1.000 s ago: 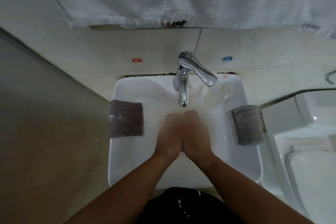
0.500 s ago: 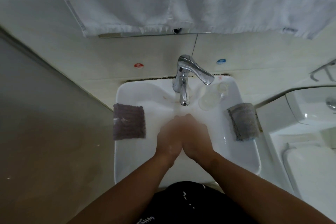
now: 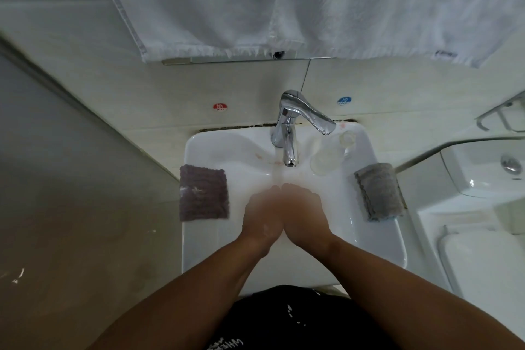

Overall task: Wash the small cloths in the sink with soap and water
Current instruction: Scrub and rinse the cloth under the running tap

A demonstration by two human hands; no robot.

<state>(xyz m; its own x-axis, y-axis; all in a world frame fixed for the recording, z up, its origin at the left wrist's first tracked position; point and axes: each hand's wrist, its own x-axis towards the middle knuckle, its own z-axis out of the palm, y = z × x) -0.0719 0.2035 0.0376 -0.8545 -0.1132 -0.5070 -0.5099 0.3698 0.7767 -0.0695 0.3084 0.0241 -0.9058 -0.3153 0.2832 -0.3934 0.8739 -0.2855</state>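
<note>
A white sink (image 3: 199,253) sits below a chrome tap (image 3: 289,133), and a thin stream of water (image 3: 277,169) runs from it. My left hand (image 3: 262,216) and my right hand (image 3: 306,213) are pressed side by side in the basin, fingertips under the stream. I see no cloth between them. A dark purple cloth (image 3: 204,192) lies over the sink's left rim. Over the right rim lies a folded grey cloth (image 3: 379,192). Neither hand touches either cloth.
A clear bottle (image 3: 329,155) lies on the sink ledge right of the tap. A white towel (image 3: 312,3) hangs on the wall above. A white toilet (image 3: 483,250) stands close on the right, a wall on the left.
My hands stay pressed together under the tap and have barely shifted. The view has tilted a little, so the sink sits slightly lower and nearer the middle.
</note>
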